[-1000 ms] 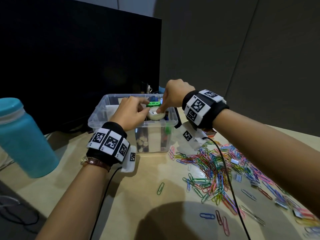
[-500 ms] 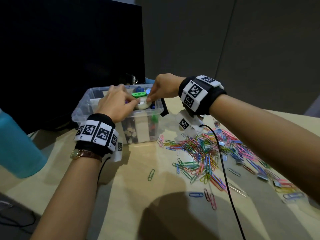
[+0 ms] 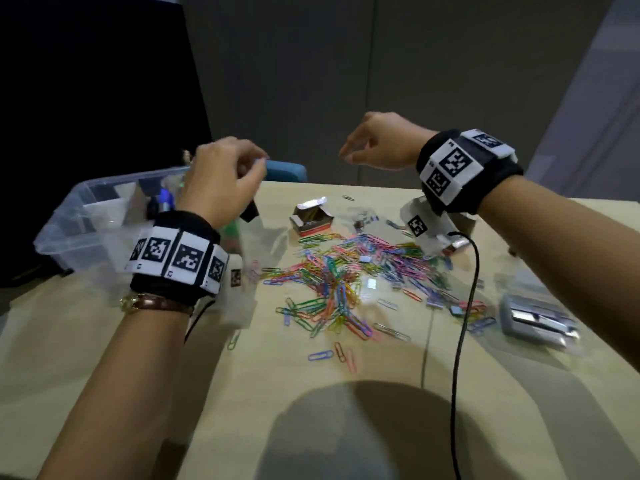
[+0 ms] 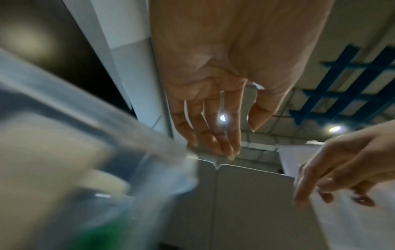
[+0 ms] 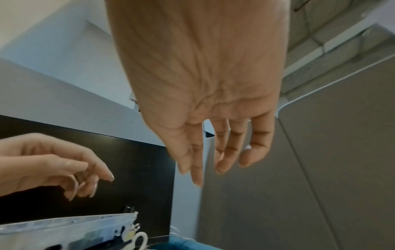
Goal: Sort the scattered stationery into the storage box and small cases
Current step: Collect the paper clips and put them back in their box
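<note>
The clear plastic storage box (image 3: 86, 216) stands at the table's left and holds several items; it shows blurred in the left wrist view (image 4: 64, 143) and at the bottom of the right wrist view (image 5: 64, 228). A heap of coloured paper clips (image 3: 346, 271) lies mid-table. My left hand (image 3: 249, 171) hovers over the box's right end, fingers loosely hanging (image 4: 213, 135) and empty. My right hand (image 3: 349, 155) is raised in the air above the table's far side, fingers relaxed (image 5: 213, 152), holding nothing.
A small open cardboard box (image 3: 311, 218) sits beyond the clips. At the right lies a grey case with silver metal pieces (image 3: 536, 317). Small silver pieces are scattered among the clips. A dark monitor (image 3: 86, 98) stands behind the storage box. A black cable (image 3: 464, 323) hangs from my right wrist.
Both hands have lifted out of the storage box and parted, leaving the white round item inside. The right hand swung right. The head view turned right, off the teal bottle.
</note>
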